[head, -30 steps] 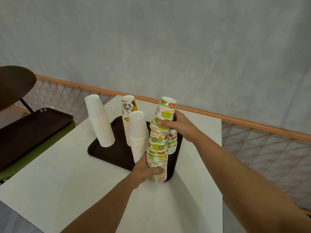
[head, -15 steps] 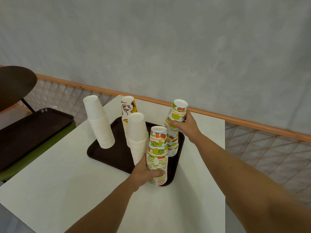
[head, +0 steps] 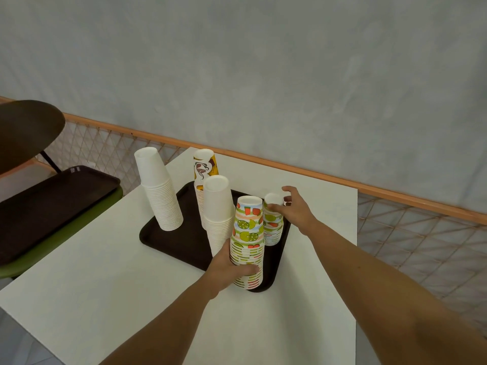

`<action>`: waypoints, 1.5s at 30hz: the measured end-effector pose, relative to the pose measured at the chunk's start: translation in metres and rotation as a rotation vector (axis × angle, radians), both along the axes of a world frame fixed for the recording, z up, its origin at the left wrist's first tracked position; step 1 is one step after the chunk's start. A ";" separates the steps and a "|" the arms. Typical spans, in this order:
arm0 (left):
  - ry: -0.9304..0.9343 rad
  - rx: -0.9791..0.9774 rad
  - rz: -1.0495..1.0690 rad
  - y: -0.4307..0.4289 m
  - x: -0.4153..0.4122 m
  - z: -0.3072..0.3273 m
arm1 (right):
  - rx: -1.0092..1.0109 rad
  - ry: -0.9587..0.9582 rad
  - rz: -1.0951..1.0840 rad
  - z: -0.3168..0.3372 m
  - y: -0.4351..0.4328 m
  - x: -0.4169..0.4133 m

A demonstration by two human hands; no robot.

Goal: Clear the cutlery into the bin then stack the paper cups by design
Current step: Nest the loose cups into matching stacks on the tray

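A dark brown tray [head: 184,241] on the white table [head: 105,280] carries upturned paper cup stacks. My left hand [head: 228,270] grips the lower part of the near fruit-print stack [head: 247,241] at the tray's front right corner. Behind it stands a shorter fruit-print stack [head: 272,222]; my right hand [head: 295,209] rests its fingers around that stack's top cup. A plain white stack [head: 217,209] stands in the tray's middle, a coffee-print stack [head: 204,167] behind it, and a leaning white stack [head: 158,191] at the left edge.
A second dark tray [head: 50,204] lies on a green seat [head: 66,235] to the left, under a dark round chair back [head: 23,133]. An orange-railed mesh fence [head: 395,219] runs behind the table, with a grey wall beyond.
My right hand lifted several fruit-print cups off the near stack and set them down onto the shorter fruit-print stack behind. The near stack is shorter. My left hand stayed on its base.
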State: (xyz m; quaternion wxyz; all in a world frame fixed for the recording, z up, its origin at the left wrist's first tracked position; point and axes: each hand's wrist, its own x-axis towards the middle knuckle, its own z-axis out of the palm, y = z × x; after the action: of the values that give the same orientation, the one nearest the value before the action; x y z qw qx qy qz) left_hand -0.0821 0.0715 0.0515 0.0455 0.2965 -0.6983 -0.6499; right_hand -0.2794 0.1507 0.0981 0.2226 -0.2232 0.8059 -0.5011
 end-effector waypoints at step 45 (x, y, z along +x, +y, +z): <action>0.016 0.004 -0.012 0.007 -0.005 0.007 | -0.380 -0.085 0.162 0.076 0.005 0.023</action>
State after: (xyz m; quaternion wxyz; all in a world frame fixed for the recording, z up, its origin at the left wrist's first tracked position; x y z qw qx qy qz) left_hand -0.0868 0.0789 0.0588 0.0467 0.2870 -0.6985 -0.6538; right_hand -0.2560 0.1552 0.1742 0.2497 -0.3040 0.6662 -0.6335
